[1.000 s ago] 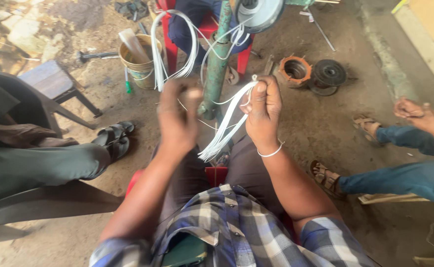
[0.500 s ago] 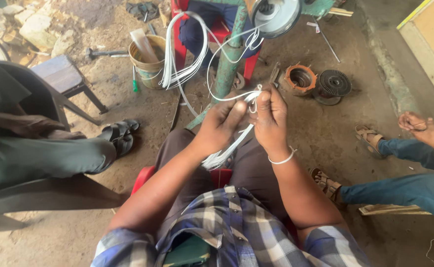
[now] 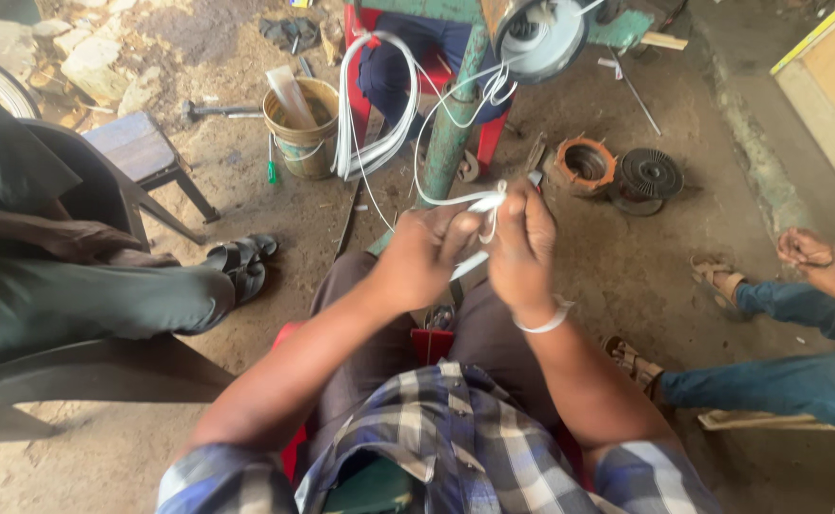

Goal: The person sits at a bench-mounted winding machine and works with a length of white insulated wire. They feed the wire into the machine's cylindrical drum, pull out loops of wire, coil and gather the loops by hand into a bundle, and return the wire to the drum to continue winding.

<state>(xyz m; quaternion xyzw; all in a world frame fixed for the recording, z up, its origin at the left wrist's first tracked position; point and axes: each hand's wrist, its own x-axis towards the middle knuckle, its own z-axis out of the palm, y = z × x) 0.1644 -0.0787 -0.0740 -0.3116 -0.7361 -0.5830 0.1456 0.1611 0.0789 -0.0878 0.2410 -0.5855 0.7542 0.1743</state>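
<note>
Both forearms reach forward over the lap and the hands meet, knuckles up, in front of the knees. The left hand [image 3: 427, 252] and right hand [image 3: 524, 249] pinch a bundle of white strips [image 3: 482, 211] between fingers and thumbs. The bundle slants from upper right to lower left, its lower end poking out below the fingers. Loose strands loop up toward the green post [image 3: 453, 124].

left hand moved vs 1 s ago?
Yes. The left hand has closed in rightward on the right hand, toward the green post; both now pinch the white strips.
</note>
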